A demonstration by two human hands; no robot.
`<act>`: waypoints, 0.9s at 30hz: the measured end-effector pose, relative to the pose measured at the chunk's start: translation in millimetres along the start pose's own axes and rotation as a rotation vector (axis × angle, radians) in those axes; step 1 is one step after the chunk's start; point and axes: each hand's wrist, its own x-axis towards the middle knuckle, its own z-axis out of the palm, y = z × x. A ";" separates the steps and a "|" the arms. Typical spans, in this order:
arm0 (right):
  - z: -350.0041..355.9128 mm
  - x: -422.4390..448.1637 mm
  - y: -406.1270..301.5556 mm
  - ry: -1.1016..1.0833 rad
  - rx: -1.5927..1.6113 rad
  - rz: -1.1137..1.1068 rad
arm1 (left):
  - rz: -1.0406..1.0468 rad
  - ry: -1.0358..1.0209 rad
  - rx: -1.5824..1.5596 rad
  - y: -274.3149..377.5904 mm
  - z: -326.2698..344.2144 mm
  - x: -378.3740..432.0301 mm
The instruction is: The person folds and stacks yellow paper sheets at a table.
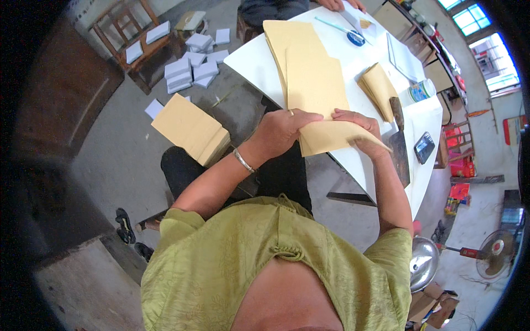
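Observation:
Both hands grip the near end of a yellowish-brown paper sheet [327, 138], which bends up and curls over at the edge of the white table [248, 58]. My left hand [281, 128], wearing a ring and a silver bracelet, pinches it on the left with the thumb on top. On the right, my right hand [366, 128] holds the same sheet, its lower part wrapped by the paper. Beyond them lies a layered stack of the same paper [314, 78], flat on the tabletop. Whether I hold one sheet or more, I cannot tell.
Right of the stack lie folded brown paper [377, 89], a broad-bladed knife [399, 153], a jar [421, 90] and a phone [424, 147]. A thick brown paper block [190, 128] is by my left knee. White bundles [194, 66] cover some floor. Another person's hands [337, 4] hold paper opposite.

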 end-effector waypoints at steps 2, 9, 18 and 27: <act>9.9 -7.0 8.7 0.187 -0.110 0.158 | -0.059 0.031 -0.034 0.6 0.7 -0.8; 21.8 23.7 -0.4 0.342 0.310 0.581 | -0.331 0.161 -0.082 -0.4 7.5 14.8; 20.5 37.1 1.7 0.349 0.221 0.556 | -0.228 0.097 0.212 -21.9 14.4 10.5; 27.1 37.4 0.4 0.475 0.213 0.411 | -0.332 -0.008 0.182 -17.3 6.2 13.4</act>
